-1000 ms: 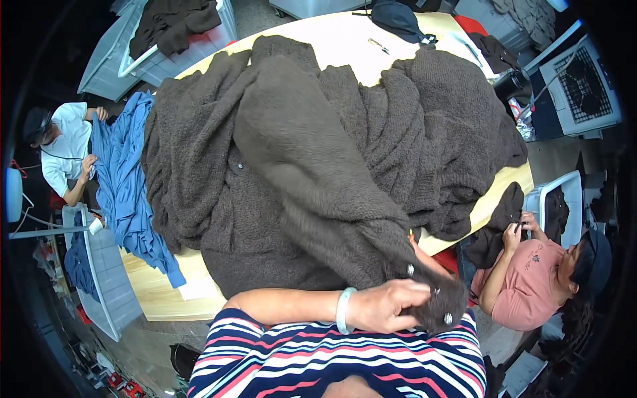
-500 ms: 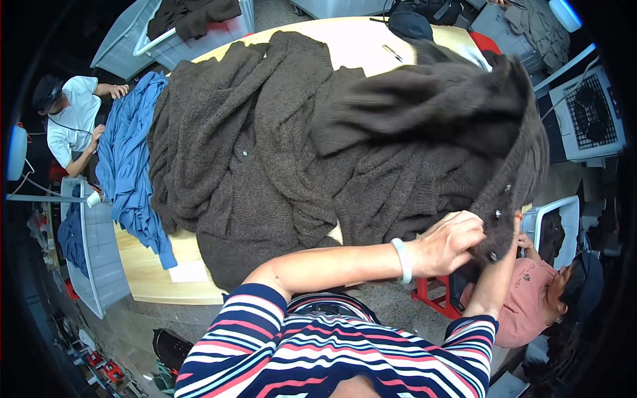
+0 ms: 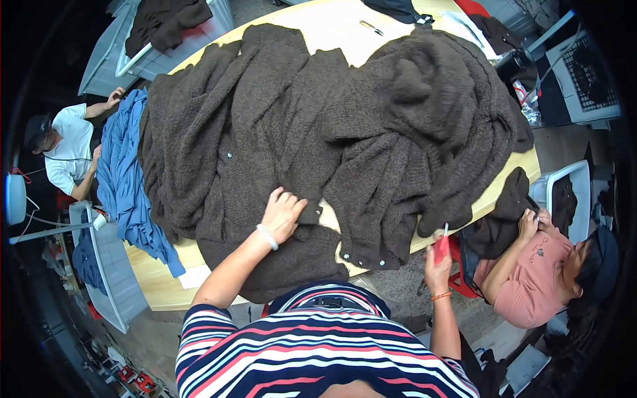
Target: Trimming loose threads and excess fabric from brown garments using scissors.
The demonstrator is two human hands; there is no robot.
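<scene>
Several dark brown knit cardigans (image 3: 259,113) lie heaped across the table, with shiny buttons along some edges. My left hand (image 3: 281,217), with a pale bangle on its wrist, rests on the nearest cardigan beside a buttoned edge, its fingers apart. Just off the table's near edge, my right hand (image 3: 436,270) is closed around a small red-handled tool (image 3: 441,248) with a pale, narrow tip pointing up. Its exact kind is too small to tell. Above that hand, another brown cardigan (image 3: 434,86) lies bunched and slightly blurred on the right of the heap.
Blue garments (image 3: 123,166) lie at the left end of the table (image 3: 154,282), by a person in white. At right, a person in pink (image 3: 531,282) handles brown cloth near a white bin (image 3: 584,192). A small tool (image 3: 371,27) lies at the far edge.
The cardigan I was holding up has dropped onto the right of the heap. My left hand has moved left onto another cardigan; my right hand is lower, showing the red-handled tool.
</scene>
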